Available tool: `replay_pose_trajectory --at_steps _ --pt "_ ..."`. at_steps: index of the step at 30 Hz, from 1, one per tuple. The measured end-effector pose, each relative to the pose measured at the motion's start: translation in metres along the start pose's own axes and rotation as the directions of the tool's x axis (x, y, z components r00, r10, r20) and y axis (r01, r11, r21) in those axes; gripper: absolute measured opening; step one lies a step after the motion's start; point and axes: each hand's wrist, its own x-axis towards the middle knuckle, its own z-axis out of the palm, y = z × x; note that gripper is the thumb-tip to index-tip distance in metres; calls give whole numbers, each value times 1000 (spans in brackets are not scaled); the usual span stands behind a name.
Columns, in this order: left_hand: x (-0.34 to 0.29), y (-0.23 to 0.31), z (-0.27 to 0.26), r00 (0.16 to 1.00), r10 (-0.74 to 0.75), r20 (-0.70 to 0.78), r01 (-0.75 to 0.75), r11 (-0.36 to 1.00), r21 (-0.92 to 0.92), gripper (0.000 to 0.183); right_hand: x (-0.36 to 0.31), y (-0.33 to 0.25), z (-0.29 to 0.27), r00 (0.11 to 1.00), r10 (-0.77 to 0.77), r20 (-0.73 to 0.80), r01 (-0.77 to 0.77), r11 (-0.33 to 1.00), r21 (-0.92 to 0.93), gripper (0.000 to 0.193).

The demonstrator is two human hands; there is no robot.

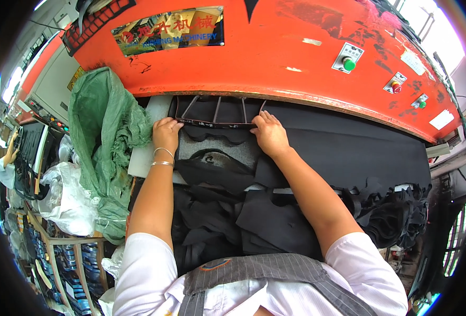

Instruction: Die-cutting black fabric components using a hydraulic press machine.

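Observation:
A dark metal cutting die (215,125) with several thin cross struts lies flat on black sheet material (338,142), its far part hidden beneath the press. My left hand (166,135) is closed on the die's near left corner, fingers curled over the rim. At the near right corner my right hand (272,136) grips the same rim between thumb and fingers. Just nearer than the die, a ragged opening in the black material bares a grey speckled surface (238,152). Loose black offcuts (212,171) lie between my forearms.
An orange press beam (264,58) spans the far side, with a green button (349,64) and a red knob (396,87). A green woven sack (98,116) and white plastic bags (69,197) crowd the left. Black scraps (396,213) pile up at right. Another person's arm (11,150) shows far left.

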Motion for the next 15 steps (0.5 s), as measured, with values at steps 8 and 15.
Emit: replay_pose_trajectory --at_steps 8,15 --pt "58 80 -26 994 74 -84 -78 996 -41 30 2 35 -196 988 38 -151 5 961 278 58" --pt "76 317 39 767 547 336 -240 729 -641 24 -56 325 -295 378 252 -891 -310 941 135 47"
